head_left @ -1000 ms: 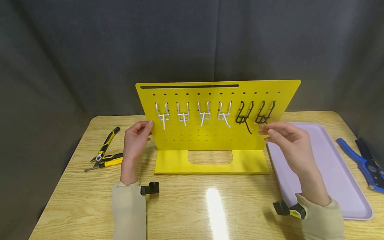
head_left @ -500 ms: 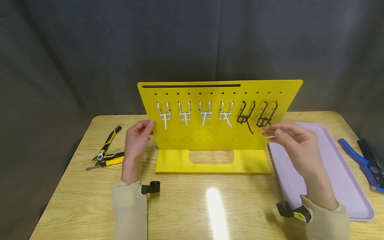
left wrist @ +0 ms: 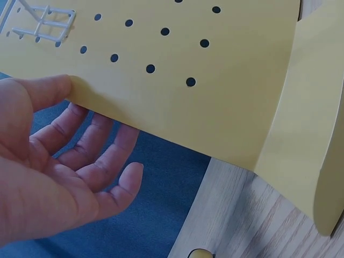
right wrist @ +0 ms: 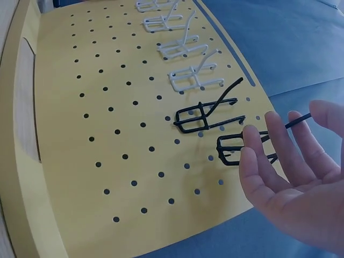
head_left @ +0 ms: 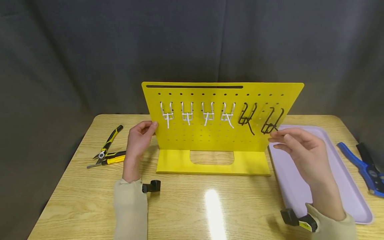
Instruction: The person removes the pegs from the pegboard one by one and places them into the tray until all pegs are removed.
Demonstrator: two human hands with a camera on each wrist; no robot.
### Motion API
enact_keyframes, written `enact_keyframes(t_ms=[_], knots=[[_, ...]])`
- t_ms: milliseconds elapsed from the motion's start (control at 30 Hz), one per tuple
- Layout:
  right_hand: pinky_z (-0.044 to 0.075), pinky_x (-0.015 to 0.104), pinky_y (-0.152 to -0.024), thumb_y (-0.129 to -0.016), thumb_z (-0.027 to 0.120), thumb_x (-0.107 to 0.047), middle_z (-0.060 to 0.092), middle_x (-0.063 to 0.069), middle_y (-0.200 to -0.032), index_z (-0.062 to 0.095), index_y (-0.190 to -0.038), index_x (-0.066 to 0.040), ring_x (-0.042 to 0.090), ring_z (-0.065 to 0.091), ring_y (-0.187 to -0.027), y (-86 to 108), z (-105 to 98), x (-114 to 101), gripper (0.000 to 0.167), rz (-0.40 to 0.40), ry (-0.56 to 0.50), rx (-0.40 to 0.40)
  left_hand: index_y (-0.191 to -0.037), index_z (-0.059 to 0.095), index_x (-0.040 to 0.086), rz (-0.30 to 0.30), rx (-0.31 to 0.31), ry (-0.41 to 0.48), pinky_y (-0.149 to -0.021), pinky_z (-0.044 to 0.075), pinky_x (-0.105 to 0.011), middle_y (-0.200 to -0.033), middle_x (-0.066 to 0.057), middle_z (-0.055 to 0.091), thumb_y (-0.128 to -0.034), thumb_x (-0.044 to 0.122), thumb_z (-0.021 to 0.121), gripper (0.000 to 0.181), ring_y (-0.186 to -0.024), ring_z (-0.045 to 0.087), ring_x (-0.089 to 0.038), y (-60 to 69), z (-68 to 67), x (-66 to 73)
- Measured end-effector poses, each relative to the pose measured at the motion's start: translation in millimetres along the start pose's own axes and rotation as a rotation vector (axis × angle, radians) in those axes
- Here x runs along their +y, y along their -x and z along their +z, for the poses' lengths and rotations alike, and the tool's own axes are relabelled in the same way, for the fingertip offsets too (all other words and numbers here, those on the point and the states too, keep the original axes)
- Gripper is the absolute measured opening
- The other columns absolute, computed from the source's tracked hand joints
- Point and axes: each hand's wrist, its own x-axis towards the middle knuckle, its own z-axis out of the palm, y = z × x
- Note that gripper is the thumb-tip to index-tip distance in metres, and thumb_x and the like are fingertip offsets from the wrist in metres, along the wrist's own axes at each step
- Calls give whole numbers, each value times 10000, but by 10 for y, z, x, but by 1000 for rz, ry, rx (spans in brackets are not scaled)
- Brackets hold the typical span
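A yellow pegboard (head_left: 207,145) stands upright on its base, with a row of white wire hooks (head_left: 168,116) and a black wire hook (head_left: 246,120) hung on it. My left hand (head_left: 139,140) pinches the board's left edge, thumb (left wrist: 51,91) on the front and fingers behind. At the right end, my right hand (head_left: 309,155) holds a second black wire hook (right wrist: 231,149) by its prong between thumb and fingers. That hook sits lower than the rest, its bent upper ends in front of the board; fingers cover part of it in the right wrist view.
A lilac tray (head_left: 345,186) lies right of the board, partly under my right arm. Blue-handled pliers (head_left: 364,166) are beyond it. On the left lie yellow-black cutters (head_left: 109,141) and a yellow-handled screwdriver (head_left: 115,160). A dark curtain (head_left: 192,40) hangs behind the table.
The end black hook has moved down and slightly right, out of line with its neighbour, along with my right hand. My left hand keeps its grip on the board's edge.
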Motion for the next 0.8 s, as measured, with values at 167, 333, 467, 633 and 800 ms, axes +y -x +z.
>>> enact_keyframes(t_ms=[167, 333, 467, 633, 800], knots=[[513, 352, -856, -953, 285, 201, 659, 222, -1112, 557, -1138, 197, 320, 640, -1031, 70, -82, -16, 330, 15, -56, -43, -1149, 605, -63, -3, 0, -12, -853, 444, -291, -1017, -137, 600, -974, 249, 580, 360, -953, 562, -247, 7, 5, -2], [505, 358, -875, -963, 255, 189, 648, 231, -1135, 542, -1159, 197, 331, 621, -1071, 156, -209, -34, 347, 39, -84, -56, -1150, 604, -63, -1, 0, -12, -854, 440, -301, -1019, -146, 595, -975, 241, 578, 351, -982, 556, -297, 4, 12, 2], [507, 344, -869, -975, 254, 170, 660, 202, -1127, 565, -1161, 162, 307, 635, -1053, 227, -324, -30, 363, 103, -57, -25, -1142, 608, -61, 0, 0, -11, -850, 444, -301, -1016, -148, 596, -974, 237, 582, 344, -974, 559, -292, 1, 18, -3], [512, 333, -862, -990, 246, 144, 670, 174, -1124, 589, -1163, 114, 286, 648, -1041, 286, -496, -1, 385, 201, -110, -4, -1138, 614, -60, -6, 2, -9, -846, 445, -301, -1011, -155, 604, -972, 237, 585, 342, -940, 566, -249, 0, 25, -8], [515, 341, -855, -1001, 235, 128, 670, 184, -1132, 587, -1169, 106, 294, 659, -1021, 290, -644, 29, 391, 270, -173, -4, -1134, 617, -60, -1, 6, -6, -841, 439, -310, -1002, -147, 604, -972, 239, 585, 342, -946, 562, -259, -5, 15, -5]])
